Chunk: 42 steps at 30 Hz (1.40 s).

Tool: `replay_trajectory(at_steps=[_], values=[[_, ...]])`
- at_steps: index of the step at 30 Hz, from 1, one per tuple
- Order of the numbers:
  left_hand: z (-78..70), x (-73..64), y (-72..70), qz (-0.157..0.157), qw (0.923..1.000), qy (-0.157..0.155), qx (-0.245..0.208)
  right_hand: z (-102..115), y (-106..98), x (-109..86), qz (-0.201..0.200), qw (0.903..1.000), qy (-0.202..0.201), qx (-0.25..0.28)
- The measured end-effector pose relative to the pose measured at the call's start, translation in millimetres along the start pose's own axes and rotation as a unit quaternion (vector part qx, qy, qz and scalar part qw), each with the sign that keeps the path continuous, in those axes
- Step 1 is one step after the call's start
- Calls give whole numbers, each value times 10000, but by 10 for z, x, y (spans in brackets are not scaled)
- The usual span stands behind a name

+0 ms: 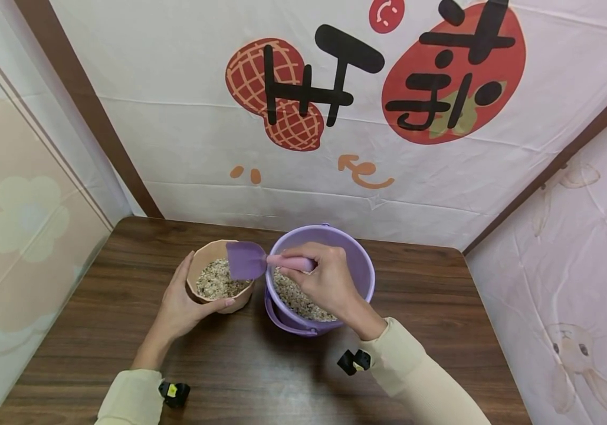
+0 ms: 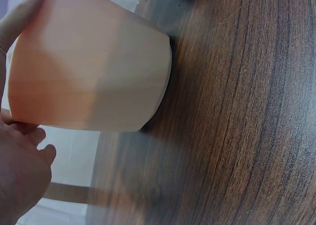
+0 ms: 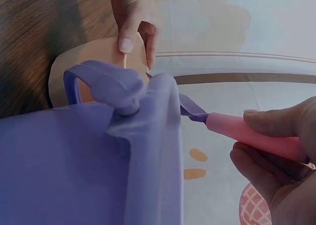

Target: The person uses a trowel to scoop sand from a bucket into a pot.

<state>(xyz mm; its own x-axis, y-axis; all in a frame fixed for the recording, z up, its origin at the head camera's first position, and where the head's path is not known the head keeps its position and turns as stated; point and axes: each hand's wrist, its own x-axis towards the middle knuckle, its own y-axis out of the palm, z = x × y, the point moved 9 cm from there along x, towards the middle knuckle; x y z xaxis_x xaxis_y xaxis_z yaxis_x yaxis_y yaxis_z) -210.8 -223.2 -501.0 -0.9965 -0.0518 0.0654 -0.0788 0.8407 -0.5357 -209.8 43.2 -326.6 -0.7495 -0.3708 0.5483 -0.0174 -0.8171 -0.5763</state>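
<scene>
A peach-coloured flowerpot point(image 1: 238, 303) with a faceted rim stands on the table, holding grainy, pebbly soil mix point(image 1: 217, 280). My left hand point(image 1: 180, 307) grips the pot's near left side, thumb along the front and fingers round the left wall. In my right hand point(image 1: 327, 280) is a small shovel with a pink handle point(image 3: 232, 129), pinched between thumb and fingers. Its purple blade point(image 1: 246, 260) lies over the pot's right rim. Below the right hand stands a purple bucket point(image 1: 363, 268) with similar mix inside. Whether the blade carries any mix, I cannot tell.
The bucket's handle point(image 1: 287, 328) hangs down at its front, beside the pot. Under everything lies a dark wood-grain table point(image 1: 261, 378). Printed cloth walls point(image 1: 186, 141) rise behind and at both sides of it.
</scene>
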Motion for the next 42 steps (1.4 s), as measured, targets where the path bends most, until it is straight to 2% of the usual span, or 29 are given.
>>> replay_trajectory(at_steps=[8,12,24,29,34,38,42], values=[[2,-1,0,-21,10000,-15,52,-19,-168,-45,-338,9982,259,415],[4,-2,2,-12,10000,-39,31,-72,-276,-91,-500,9945,595,707],[-19,-1,-3,-63,10000,14,14,-396,-566,-361,-763,9678,1751,1637],[-24,6,-2,-93,9999,44,12,-551,-685,-530,-899,9586,2143,1643],[-24,11,-5,-102,9999,54,29,-654,-772,-690,-981,9539,2307,1648],[-17,15,-3,-108,9999,54,41,-718,-825,-799,-1013,9530,2377,1584],[-13,16,0,-112,9999,54,40,-756,-875,-881,-1033,9552,2458,1284]])
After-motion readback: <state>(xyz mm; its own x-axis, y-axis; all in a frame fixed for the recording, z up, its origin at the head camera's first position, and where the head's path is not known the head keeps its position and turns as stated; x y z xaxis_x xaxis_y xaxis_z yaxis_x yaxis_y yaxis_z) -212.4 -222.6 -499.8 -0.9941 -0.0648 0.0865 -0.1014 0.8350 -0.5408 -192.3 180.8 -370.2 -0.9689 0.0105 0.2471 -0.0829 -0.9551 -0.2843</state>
